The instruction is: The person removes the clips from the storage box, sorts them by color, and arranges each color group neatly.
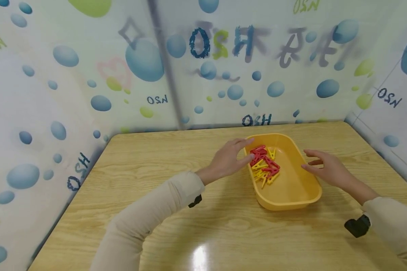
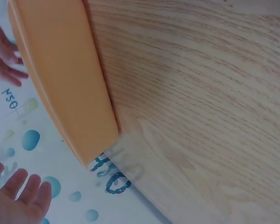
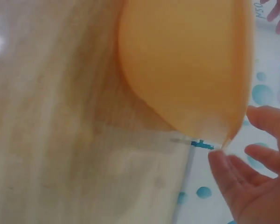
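A yellow plastic basin stands on the wooden table, with red clothespins and yellow clothespins heaped along its left side. My left hand is at the basin's left rim, fingers loosely extended over the edge and holding nothing. In the left wrist view, that hand appears beside the basin's outer wall. On the opposite side my right hand hovers near the right rim, thumb and fingers parted. Nothing is held by the right hand in its wrist view; whether it touches the rim I cannot tell.
The wooden table stretches to the left of the basin and in front of it. A patterned curtain with blue and green drops hangs behind the table and along both sides. Dark wrist devices sit at both cuffs.
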Action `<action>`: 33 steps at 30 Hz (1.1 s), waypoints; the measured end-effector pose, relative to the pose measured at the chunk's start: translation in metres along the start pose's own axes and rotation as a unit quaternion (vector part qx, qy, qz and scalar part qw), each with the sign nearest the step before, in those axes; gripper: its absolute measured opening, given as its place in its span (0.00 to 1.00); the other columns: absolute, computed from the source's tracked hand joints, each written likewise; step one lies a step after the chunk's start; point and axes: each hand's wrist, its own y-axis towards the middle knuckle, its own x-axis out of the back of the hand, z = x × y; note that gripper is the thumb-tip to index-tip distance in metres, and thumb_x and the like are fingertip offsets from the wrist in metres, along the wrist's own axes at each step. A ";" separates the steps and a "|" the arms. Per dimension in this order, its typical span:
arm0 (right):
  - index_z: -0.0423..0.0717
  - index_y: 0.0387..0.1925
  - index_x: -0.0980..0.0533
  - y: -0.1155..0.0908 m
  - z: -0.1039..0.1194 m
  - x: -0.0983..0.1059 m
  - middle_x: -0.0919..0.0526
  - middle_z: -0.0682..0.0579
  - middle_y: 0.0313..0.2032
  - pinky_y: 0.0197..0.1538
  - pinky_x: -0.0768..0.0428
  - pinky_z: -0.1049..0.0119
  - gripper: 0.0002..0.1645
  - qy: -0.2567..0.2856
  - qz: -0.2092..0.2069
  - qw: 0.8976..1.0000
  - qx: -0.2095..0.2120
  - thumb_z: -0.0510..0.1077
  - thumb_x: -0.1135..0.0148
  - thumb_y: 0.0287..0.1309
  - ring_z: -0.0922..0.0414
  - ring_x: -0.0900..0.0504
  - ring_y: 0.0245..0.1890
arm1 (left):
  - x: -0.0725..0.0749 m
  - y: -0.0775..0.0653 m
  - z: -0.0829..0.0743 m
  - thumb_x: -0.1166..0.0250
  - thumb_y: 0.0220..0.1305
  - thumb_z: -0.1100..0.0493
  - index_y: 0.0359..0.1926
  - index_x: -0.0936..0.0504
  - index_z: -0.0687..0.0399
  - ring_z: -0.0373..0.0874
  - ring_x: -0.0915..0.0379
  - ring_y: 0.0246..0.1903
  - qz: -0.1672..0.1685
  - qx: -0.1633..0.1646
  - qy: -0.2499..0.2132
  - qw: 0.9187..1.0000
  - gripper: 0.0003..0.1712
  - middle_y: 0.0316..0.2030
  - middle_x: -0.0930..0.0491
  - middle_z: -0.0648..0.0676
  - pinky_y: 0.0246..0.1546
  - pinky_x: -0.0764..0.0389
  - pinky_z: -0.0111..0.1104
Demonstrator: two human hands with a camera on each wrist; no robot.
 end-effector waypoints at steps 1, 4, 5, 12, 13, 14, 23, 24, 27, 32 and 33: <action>0.27 0.61 0.44 -0.002 -0.002 -0.001 0.38 0.28 0.56 0.39 0.23 0.54 0.38 0.003 0.000 1.000 0.002 0.50 0.46 0.60 0.35 0.28 0.46 | 0.000 0.002 0.000 0.48 0.64 0.45 0.65 0.39 0.44 0.46 0.40 0.58 0.006 0.007 -0.015 1.000 0.30 0.60 0.36 0.52 0.56 0.37 0.39; 0.27 0.60 0.42 -0.006 -0.005 -0.003 0.32 0.28 0.52 0.36 0.21 0.60 0.35 0.013 -0.002 1.000 0.007 0.48 0.46 0.61 0.38 0.25 0.42 | 0.002 0.007 0.000 0.48 0.64 0.46 0.64 0.37 0.45 0.45 0.36 0.54 0.015 0.020 -0.066 0.998 0.29 0.59 0.34 0.52 0.53 0.34 0.36; 0.26 0.60 0.42 -0.007 -0.006 -0.004 0.31 0.29 0.50 0.35 0.21 0.61 0.35 0.017 -0.003 1.000 0.008 0.48 0.47 0.61 0.40 0.25 0.41 | 0.002 0.008 -0.001 0.47 0.64 0.46 0.64 0.36 0.46 0.44 0.35 0.52 0.017 0.021 -0.079 0.996 0.28 0.58 0.34 0.52 0.51 0.32 0.34; 0.26 0.59 0.42 -0.010 -0.014 -0.004 0.26 0.36 0.40 0.29 0.22 0.68 0.34 0.051 0.017 0.998 -0.017 0.47 0.47 0.61 0.55 0.24 0.30 | 0.001 0.026 -0.007 0.45 0.64 0.50 0.61 0.32 0.50 0.46 0.31 0.47 0.033 0.010 -0.106 0.994 0.26 0.53 0.29 0.53 0.43 0.29 0.28; 0.26 0.60 0.42 -0.011 -0.015 -0.003 0.26 0.37 0.40 0.29 0.22 0.67 0.34 0.055 0.023 0.998 -0.023 0.47 0.47 0.61 0.56 0.24 0.31 | 0.000 0.029 -0.009 0.45 0.63 0.50 0.61 0.32 0.50 0.45 0.31 0.47 0.039 0.011 -0.106 0.994 0.25 0.52 0.29 0.54 0.43 0.29 0.27; 0.27 0.60 0.43 -0.012 -0.016 -0.003 0.26 0.38 0.39 0.30 0.22 0.67 0.35 0.061 0.029 0.997 -0.027 0.47 0.47 0.61 0.56 0.25 0.30 | -0.001 0.032 -0.010 0.45 0.63 0.50 0.60 0.32 0.51 0.44 0.30 0.46 0.044 0.010 -0.102 0.994 0.25 0.51 0.28 0.54 0.42 0.29 0.26; 0.29 0.63 0.47 -0.014 -0.019 0.002 0.27 0.42 0.37 0.32 0.21 0.65 0.37 0.121 0.066 0.989 -0.044 0.45 0.46 0.61 0.59 0.25 0.29 | -0.007 0.056 -0.021 0.44 0.63 0.51 0.55 0.27 0.52 0.38 0.31 0.35 0.076 -0.002 -0.092 0.993 0.21 0.40 0.25 0.50 0.32 0.30 0.21; 0.28 0.63 0.47 -0.014 -0.018 0.002 0.27 0.41 0.37 0.31 0.21 0.65 0.37 0.126 0.067 0.989 -0.046 0.45 0.46 0.61 0.59 0.25 0.29 | -0.008 0.058 -0.021 0.44 0.63 0.51 0.54 0.26 0.52 0.38 0.31 0.35 0.083 -0.004 -0.092 0.992 0.21 0.40 0.26 0.50 0.31 0.30 0.21; 0.28 0.63 0.48 -0.014 -0.018 0.002 0.27 0.40 0.37 0.31 0.21 0.65 0.37 0.134 0.068 0.987 -0.051 0.45 0.46 0.61 0.59 0.25 0.29 | -0.012 0.064 -0.021 0.44 0.63 0.51 0.54 0.26 0.53 0.38 0.32 0.36 0.104 -0.008 -0.090 0.990 0.20 0.39 0.26 0.50 0.31 0.30 0.21; 0.28 0.63 0.48 -0.013 -0.018 0.002 0.27 0.40 0.38 0.31 0.21 0.64 0.38 0.141 0.067 0.986 -0.050 0.45 0.46 0.60 0.59 0.25 0.30 | -0.017 0.073 -0.020 0.44 0.62 0.50 0.54 0.27 0.53 0.39 0.31 0.35 0.147 -0.003 -0.083 0.986 0.21 0.39 0.26 0.49 0.31 0.30 0.22; 0.28 0.63 0.48 -0.013 -0.018 0.002 0.27 0.40 0.38 0.31 0.21 0.64 0.38 0.143 0.068 0.986 -0.049 0.45 0.46 0.60 0.59 0.25 0.29 | -0.018 0.075 -0.020 0.44 0.62 0.50 0.54 0.27 0.53 0.39 0.31 0.35 0.157 -0.004 -0.083 0.984 0.20 0.39 0.26 0.49 0.31 0.30 0.23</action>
